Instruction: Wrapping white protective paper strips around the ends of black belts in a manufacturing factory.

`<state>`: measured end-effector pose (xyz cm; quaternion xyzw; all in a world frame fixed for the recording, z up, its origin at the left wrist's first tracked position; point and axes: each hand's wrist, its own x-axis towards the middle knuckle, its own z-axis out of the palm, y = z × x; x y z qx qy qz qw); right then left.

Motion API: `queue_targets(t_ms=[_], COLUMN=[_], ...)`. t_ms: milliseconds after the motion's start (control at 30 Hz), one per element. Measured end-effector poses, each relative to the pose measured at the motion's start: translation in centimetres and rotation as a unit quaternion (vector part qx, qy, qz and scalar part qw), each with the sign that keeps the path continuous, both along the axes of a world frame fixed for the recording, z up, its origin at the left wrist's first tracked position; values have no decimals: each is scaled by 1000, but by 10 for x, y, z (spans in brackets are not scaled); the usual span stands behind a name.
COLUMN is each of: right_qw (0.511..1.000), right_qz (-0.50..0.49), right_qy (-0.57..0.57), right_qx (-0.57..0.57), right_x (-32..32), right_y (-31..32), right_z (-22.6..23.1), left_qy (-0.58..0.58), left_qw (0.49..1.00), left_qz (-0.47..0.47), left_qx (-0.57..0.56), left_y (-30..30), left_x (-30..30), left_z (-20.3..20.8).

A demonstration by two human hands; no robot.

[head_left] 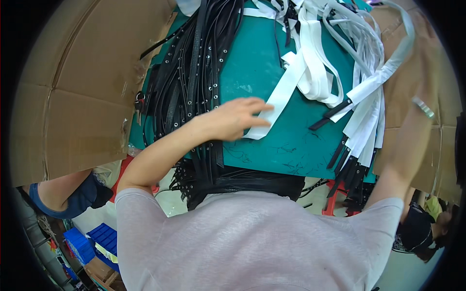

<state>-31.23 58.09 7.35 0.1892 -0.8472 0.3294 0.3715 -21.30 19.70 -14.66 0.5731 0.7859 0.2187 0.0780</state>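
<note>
My left hand [238, 118] is over the green table, its fingers stretched out and apart above the lower end of a flat white strip [286, 89]. Whether the fingertips touch the strip I cannot tell. That strip runs up to a loose coil of white strip [315, 72]. My right arm reaches far up the right side, with a silvery band at the wrist. The right hand [423, 36] is blurred near the rim, beside a white-wrapped strap [376, 82] with a black end; its fingers cannot be made out, nor whether it grips the strap.
Many black eyelet straps [194, 72] hang over the green table [257, 58] at the left. White-wrapped straps [361, 131] lie in a bundle at the right. Cardboard sheets [87, 97] flank both sides. More black straps [252, 183] lie across my lap. Other people sit on both sides.
</note>
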Motion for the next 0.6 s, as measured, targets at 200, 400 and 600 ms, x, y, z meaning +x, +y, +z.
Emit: queue_targets(t_ms=[200,400,600], right_qw=[975,920,914], right_qz=[103,95,86], right_qy=[-199,-333,-392], right_qx=[-3,-185,-65], right_x=[77,114,132], right_y=[-121,-181,-257], right_z=[-167,-237,-256], left_qy=[-90,-160,209], left_qw=[991,875,571], left_qz=[57,296,496], left_qx=[85,348,620], left_y=[-22,-41,-254], left_x=[43,83,199], left_z=[-31,0,110])
